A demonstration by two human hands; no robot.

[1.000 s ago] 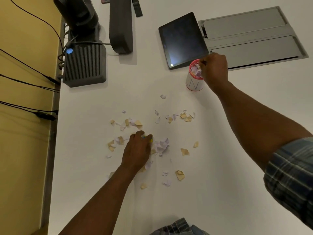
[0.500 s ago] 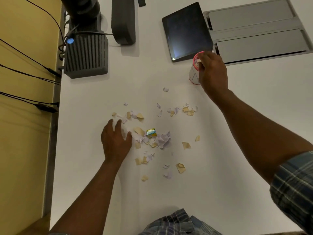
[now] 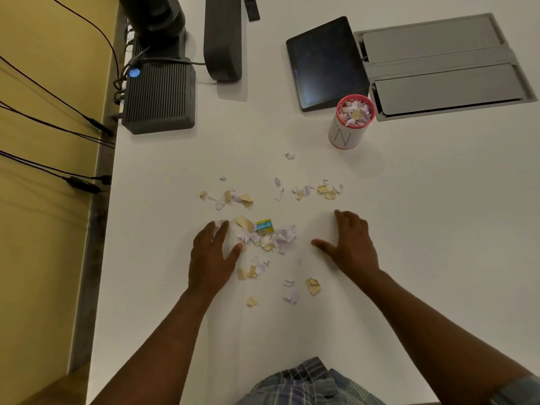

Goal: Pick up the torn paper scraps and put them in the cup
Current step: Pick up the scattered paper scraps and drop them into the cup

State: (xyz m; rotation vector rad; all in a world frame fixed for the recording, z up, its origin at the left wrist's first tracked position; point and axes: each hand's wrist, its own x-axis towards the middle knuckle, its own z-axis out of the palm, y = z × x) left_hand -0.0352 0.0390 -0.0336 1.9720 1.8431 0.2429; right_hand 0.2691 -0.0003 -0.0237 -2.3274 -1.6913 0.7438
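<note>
The right hand (image 3: 352,247) has left the cup (image 3: 349,127); both hands lie spread, empty, flanking the paper scraps (image 3: 270,238).

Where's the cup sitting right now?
In the head view the cup stands upright on the table's far right, just in front of the dark tablet, beyond the right hand.
</note>
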